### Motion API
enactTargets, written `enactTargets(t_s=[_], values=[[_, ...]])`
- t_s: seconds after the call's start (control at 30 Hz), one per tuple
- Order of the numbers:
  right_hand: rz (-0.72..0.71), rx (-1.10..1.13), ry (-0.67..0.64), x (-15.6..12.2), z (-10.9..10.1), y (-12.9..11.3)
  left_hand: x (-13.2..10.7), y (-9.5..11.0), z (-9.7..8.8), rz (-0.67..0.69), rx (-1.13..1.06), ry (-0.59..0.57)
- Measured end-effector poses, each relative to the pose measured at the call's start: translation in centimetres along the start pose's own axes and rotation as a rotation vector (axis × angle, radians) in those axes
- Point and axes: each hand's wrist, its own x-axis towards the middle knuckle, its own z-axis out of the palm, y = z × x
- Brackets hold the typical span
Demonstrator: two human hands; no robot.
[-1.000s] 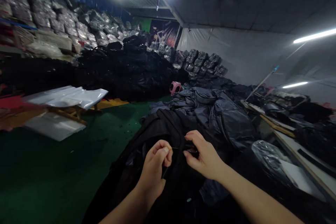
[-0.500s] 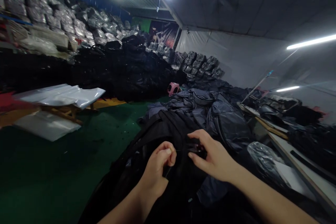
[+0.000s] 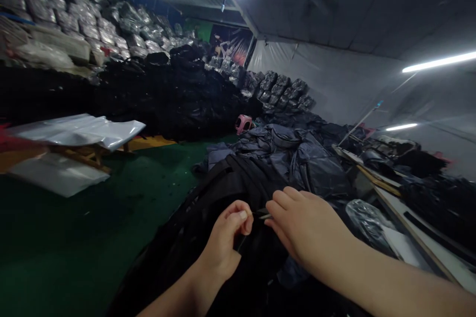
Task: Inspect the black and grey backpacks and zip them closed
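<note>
A black bag of dark fabric (image 3: 208, 208) lies in front of me at the bottom centre. My left hand (image 3: 226, 242) rests on it with thumb and forefinger pinched on a thin thread or strap end. My right hand (image 3: 308, 225) is close beside it, fingers curled and pinched around a small thin metal piece (image 3: 265, 216) that shows between the two hands. The fingertips of both hands nearly touch. What the small piece is stays too small to name.
Dark blue-grey bags (image 3: 297, 153) are heaped behind the black bag. Black goods and wrapped bundles (image 3: 167, 89) are stacked along the back and left. Clear plastic sheets (image 3: 82, 131) lie on a low wooden stand over the green floor (image 3: 92, 228). A worktable (image 3: 416, 218) runs at the right.
My right hand has moved left and nearer to the left hand, so the gap between them has closed. The left hand has stayed pinched in about the same place.
</note>
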Motion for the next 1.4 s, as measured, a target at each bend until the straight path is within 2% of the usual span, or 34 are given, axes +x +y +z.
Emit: enactTargets(t_s=[0.17,0.27,0.37,0.47,0.57,0.63,0.77,0.83,0.93,1.07,1.17,1.23,1.3,1.4], values=[[-0.05,-0.076,0.062,0.1,0.4,-0.5,0.0,0.1,0.1,-0.003,0.016,0.017],[-0.022,-0.018,0.059,-0.2,0.5,0.0,-0.2,0.5,0.1,-0.009,-0.033,0.009],[0.133,0.183,0.155,-1.0,0.7,1.2,-0.1,1.1,-0.1,-0.045,-0.177,0.039],[0.261,0.505,0.213,-2.2,1.4,1.7,0.2,2.0,-0.3,-0.077,-0.315,0.189],[0.32,0.76,0.128,-3.2,3.3,0.2,0.6,2.9,-0.6,-0.11,-0.345,0.289],[0.348,0.812,0.12,-3.5,5.0,-1.5,0.7,3.4,-0.7,-0.093,-0.369,0.341],[0.404,0.8,0.258,-3.2,8.3,-4.4,0.2,3.7,-0.5,-0.042,-0.378,0.367],[0.442,0.815,0.335,-2.9,9.3,-5.2,-0.2,3.5,-0.5,0.013,-0.254,0.337],[0.477,0.853,0.412,-2.9,10.1,-5.6,-0.8,3.1,-0.5,0.113,0.037,0.245],[0.591,0.953,0.509,-3.9,10.9,-5.8,-1.5,3.0,-0.7,0.268,0.462,0.207],[0.694,1.068,0.498,-4.6,11.1,-6.0,-1.9,3.1,-1.0,0.409,0.86,0.107],[0.739,1.144,0.468,-4.7,10.9,-6.2,-2.0,2.9,-1.1,0.503,1.049,0.011],[0.757,1.224,0.441,-4.8,10.7,-6.2,-1.9,2.7,-1.0,0.567,1.155,-0.054],[0.777,1.302,0.417,-4.7,10.3,-5.9,-1.7,2.3,-0.9,0.584,1.253,-0.076]])
